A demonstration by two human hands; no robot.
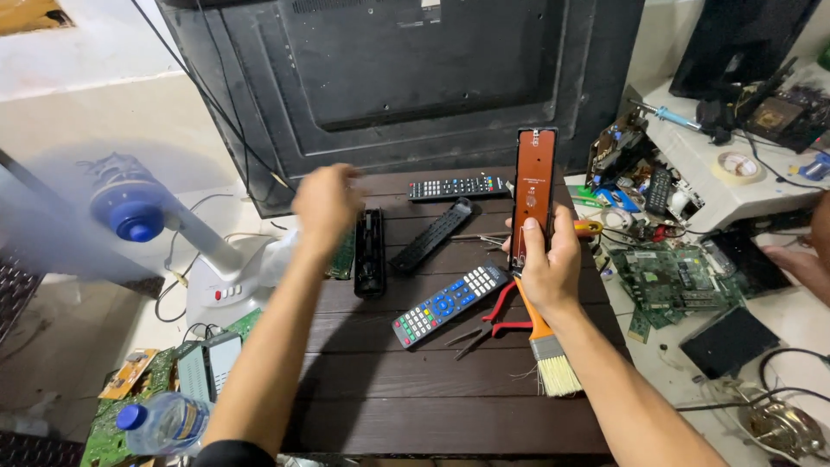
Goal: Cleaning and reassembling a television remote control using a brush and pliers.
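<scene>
Nearest the camera, two bare forearms reach out over a dark brown slatted desk (415, 406). At the desk's right edge the right hand (549, 264) grips a long remote-control shell (533, 195) upright, thumb across its lower end. That shell is a narrow reddish-brown half with a darker rim, a small white fitting at its top end and no buttons showing. From under the same hand an orange-handled paintbrush (546, 346) slants toward the near right corner, its pale bristles splayed.

Toward the far left corner the left hand (327, 203) is blurred; whether it holds anything I cannot tell. Just beside it lies a black remote shell (369, 252), hollow side up. Mid-desk rest a grey remote (450, 304) with coloured buttons, red-handled pliers (491, 322) and a second black casing half (432, 235). A black remote (458, 187) lies along the far edge, in front of a television's back panel (398, 78).
</scene>
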